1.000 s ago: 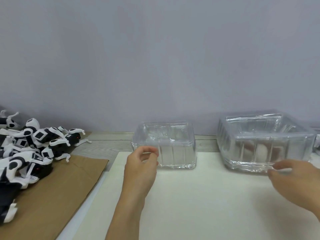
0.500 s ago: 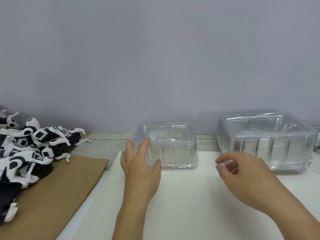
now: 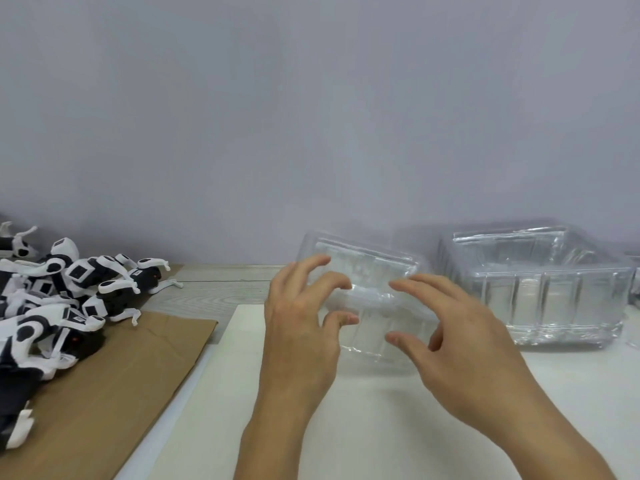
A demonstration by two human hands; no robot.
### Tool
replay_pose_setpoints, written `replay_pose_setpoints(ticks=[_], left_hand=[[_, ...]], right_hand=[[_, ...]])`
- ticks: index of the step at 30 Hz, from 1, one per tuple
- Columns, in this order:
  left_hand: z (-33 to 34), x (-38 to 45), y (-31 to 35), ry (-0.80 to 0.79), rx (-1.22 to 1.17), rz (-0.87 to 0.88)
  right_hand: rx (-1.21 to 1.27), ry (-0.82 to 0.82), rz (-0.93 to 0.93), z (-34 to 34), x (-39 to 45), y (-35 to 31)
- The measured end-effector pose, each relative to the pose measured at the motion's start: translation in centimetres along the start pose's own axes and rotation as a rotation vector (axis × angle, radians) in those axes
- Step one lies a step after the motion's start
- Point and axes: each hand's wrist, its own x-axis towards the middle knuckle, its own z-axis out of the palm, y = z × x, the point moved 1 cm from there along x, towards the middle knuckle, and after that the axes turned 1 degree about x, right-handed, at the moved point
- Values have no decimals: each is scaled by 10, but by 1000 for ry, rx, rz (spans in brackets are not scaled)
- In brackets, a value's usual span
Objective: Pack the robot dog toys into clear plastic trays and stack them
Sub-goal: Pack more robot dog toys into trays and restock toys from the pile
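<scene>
A small clear plastic tray (image 3: 374, 268) is tilted up off the white board (image 3: 381, 431) in the middle of the view. My left hand (image 3: 298, 327) grips its left side with curled fingers and thumb. My right hand (image 3: 464, 341) grips its right side the same way, and both hands cover the tray's near wall. A pile of several black-and-white robot dog toys (image 3: 62, 299) lies at the far left, away from both hands. A larger stack of clear trays (image 3: 554, 299) stands to the right.
Brown cardboard (image 3: 104, 393) lies under the toy pile at the left. A strip of grey wooden tabletop (image 3: 214, 289) runs along the plain wall at the back. Another clear plastic piece (image 3: 633, 282) shows at the right edge.
My right hand came from the large tray stack across to the small tray. Both hands closed on the small tray, and it now tilts up off the board.
</scene>
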Motion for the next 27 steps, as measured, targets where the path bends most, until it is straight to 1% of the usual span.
replay_pose_setpoints(ticks=[2,4,7,11,13,16,17,19,21,22,23,25,27], left_hand=[[0,1,6,17,4,69],[0,2,12,47,-45,79],[-4,2,16,118,-144,-7],[-5,1,14,201,-144,-51],[-5,1,14,242,-247,-130],[-5,1,11,269,-426,-276],[-6,1,8,252,-501,-321],[-3,2,5,125,-634,-396],[2,2,6,-40,-685,-418],[5,1,6,-92,-670,-413],[8,0,7,-120,-639,-402],[11,0,6,-126,-602,-364],[11,1,3,-130,-668,-349]], right_hand=[[-6,70,32,-1,1,2],[26,139,70,-4,3,4],[52,196,120,-6,2,2],[41,235,175,-6,2,-2],[82,271,207,-7,2,-1],[217,335,274,-8,4,4],[266,348,293,-7,5,4],[366,356,318,-6,5,4],[440,334,331,-4,4,2],[459,319,328,-2,4,1],[472,303,318,-1,4,1],[492,263,283,0,4,1],[524,220,262,-2,4,0]])
